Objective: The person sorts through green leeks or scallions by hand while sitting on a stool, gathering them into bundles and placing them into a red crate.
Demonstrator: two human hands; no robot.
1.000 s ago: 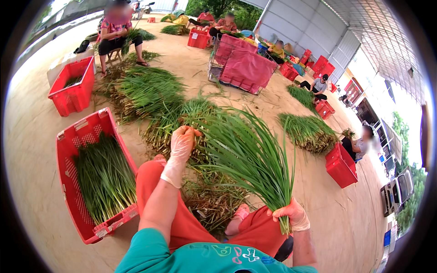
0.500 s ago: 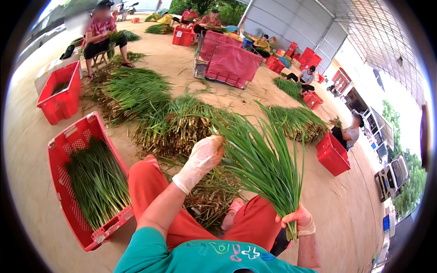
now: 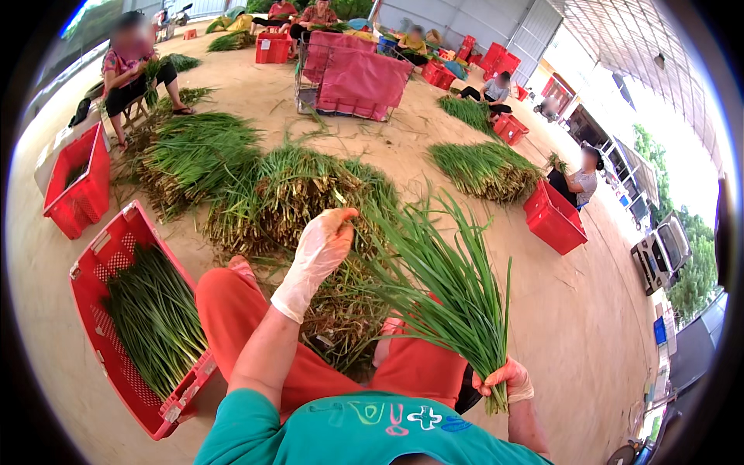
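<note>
My right hand [image 3: 505, 378], in a thin pale glove with orange fingers, is wrapped round the stem ends of a bunch of garlic chives [image 3: 453, 287]. The long green leaves fan up and to the left. My left hand [image 3: 322, 244], gloved the same way, is up in front of the chive pile [image 3: 294, 194], left of the leaf tips. Its fingers are pressed together; a small pale bit shows at their tips, too small to name. Between my feet lies a heap of brown and green trimmings [image 3: 345, 318].
A red crate [image 3: 91, 310] of trimmed chives stands at my left, another red crate [image 3: 81, 190] beyond it. More chive piles [image 3: 484, 170] lie on the floor ahead. A wire cart with red cloth [image 3: 360, 85] stands farther back. Several people sit with chives and crates around.
My left hand has drawn back a little leftward from the bunch's leaves. The right hand keeps hold of the chives. The whole view has shifted slightly.
</note>
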